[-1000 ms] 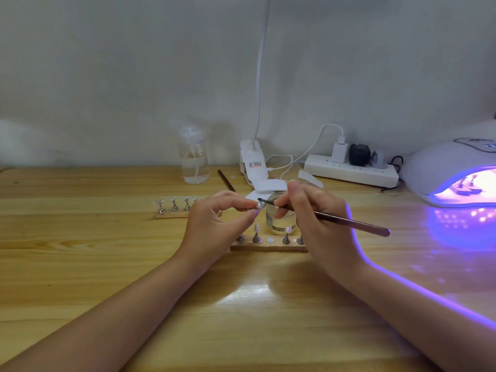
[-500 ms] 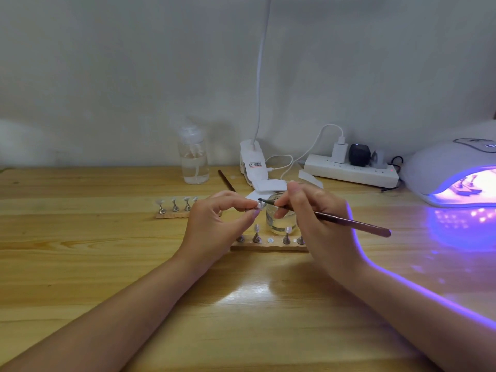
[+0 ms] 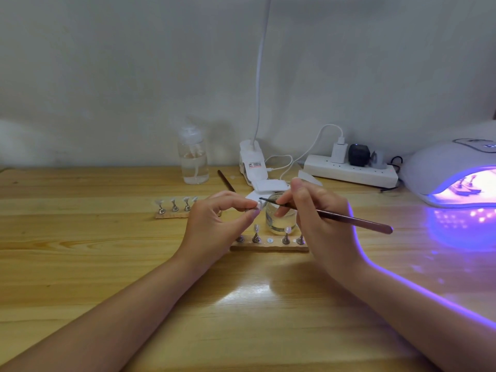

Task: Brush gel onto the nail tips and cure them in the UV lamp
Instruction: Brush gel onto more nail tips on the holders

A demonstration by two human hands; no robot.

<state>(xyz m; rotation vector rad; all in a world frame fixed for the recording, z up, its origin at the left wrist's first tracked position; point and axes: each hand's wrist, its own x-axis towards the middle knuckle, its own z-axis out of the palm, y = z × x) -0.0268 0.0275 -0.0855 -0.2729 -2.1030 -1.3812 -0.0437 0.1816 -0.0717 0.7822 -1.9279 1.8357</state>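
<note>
My left hand (image 3: 214, 221) pinches a small nail tip on its stand (image 3: 258, 205) between thumb and forefinger. My right hand (image 3: 319, 218) grips a thin brown gel brush (image 3: 349, 218), whose bristle end touches that nail tip. Behind the hands stands a small clear gel jar (image 3: 279, 218). A wooden strip (image 3: 268, 247) in front of the jar carries several nail tips on metal stands. At the far right the white UV lamp (image 3: 440, 167) glows purple, with nail stands visible inside it.
A second wooden strip (image 3: 171, 214) with nail tips lies to the left. At the back stand a clear pump bottle (image 3: 193, 162), a white clip lamp base (image 3: 252, 165), another brush (image 3: 226, 181) and a power strip (image 3: 349, 171) with plugs and cables.
</note>
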